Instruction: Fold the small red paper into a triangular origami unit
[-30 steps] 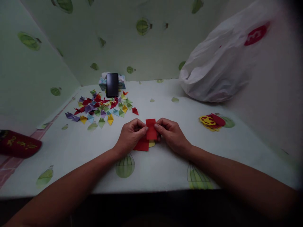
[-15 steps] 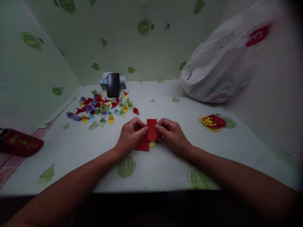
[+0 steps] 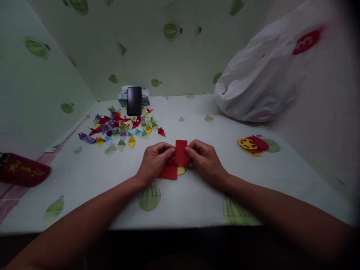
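Note:
A small folded red paper [image 3: 181,152], an upright rectangle, is held between my two hands above the table. My left hand [image 3: 153,162] has its fingers curled, with thumb and forefinger at the paper's left edge. On the opposite edge, the thumb of my right hand [image 3: 207,160] presses on the front while the other fingers curl behind. Below lie a red paper sheet [image 3: 168,173], partly covered by my left hand, and a bit of yellow paper [image 3: 181,170].
Many coloured folded-paper pieces [image 3: 120,129] lie at the back left. A phone [image 3: 134,101] leans on a tissue box [image 3: 145,96]. Yellow and red paper cutouts [image 3: 251,145] lie at right, before a white plastic bag [image 3: 258,82]. A red container [image 3: 25,170] is far left.
The folded red paper has shifted slightly up and right. My left thumb has moved a little at its left edge; my right hand keeps its grip.

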Available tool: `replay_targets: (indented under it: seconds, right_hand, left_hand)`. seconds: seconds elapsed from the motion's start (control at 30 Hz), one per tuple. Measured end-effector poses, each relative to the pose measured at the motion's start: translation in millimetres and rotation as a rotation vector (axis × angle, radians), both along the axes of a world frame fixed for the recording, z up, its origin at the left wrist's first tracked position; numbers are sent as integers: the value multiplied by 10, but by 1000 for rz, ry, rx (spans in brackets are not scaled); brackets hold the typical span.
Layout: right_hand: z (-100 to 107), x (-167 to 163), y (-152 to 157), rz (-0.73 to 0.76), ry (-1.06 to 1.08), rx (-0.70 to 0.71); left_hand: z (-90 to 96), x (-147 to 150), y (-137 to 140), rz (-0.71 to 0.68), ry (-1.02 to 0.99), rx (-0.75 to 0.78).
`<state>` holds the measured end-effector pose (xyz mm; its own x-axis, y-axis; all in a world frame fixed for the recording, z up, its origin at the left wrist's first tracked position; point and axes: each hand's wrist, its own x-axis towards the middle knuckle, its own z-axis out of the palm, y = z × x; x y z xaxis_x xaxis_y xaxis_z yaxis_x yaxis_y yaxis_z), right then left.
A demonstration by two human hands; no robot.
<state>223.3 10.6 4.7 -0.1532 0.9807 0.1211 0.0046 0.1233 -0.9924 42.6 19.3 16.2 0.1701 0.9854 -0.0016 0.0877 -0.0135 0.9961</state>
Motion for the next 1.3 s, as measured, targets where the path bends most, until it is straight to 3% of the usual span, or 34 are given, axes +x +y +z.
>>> replay_targets:
  seconds: [0.5,0.8,0.97,1.3]
  right_hand:
    - [-14,2,-8,1,-85,64]
    - [-63,7,51,194,125,-90]
    - [-72,-7,42,186,248,-200]
    - [-89,4,55,174,223,-177]
  left_hand:
    - [-20,-8,-21,38,190,140]
    - [19,-30,13,-55,80,24]
    - [37,-16,-1,-66,91,29]
    - [39,9,-12,-38,127,12]
